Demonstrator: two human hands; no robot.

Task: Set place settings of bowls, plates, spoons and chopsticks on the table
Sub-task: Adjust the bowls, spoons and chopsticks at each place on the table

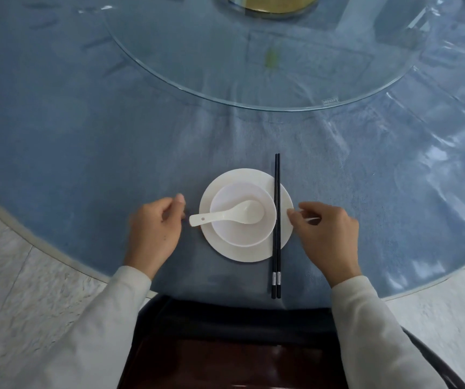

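Note:
A white plate lies on the blue table near its front edge. On the plate stands a white bowl, and a white spoon rests in the bowl with its handle pointing left over the rim. A pair of black chopsticks lies across the plate's right side, pointing away from me. My left hand hovers just left of the spoon handle, fingers curled and holding nothing. My right hand hovers just right of the plate, fingertips near its rim, also holding nothing.
The round table has a blue cloth under clear plastic. A glass turntable with a gold base fills the centre. A dark wooden chair stands between me and the table. Pale tiled floor shows at both sides.

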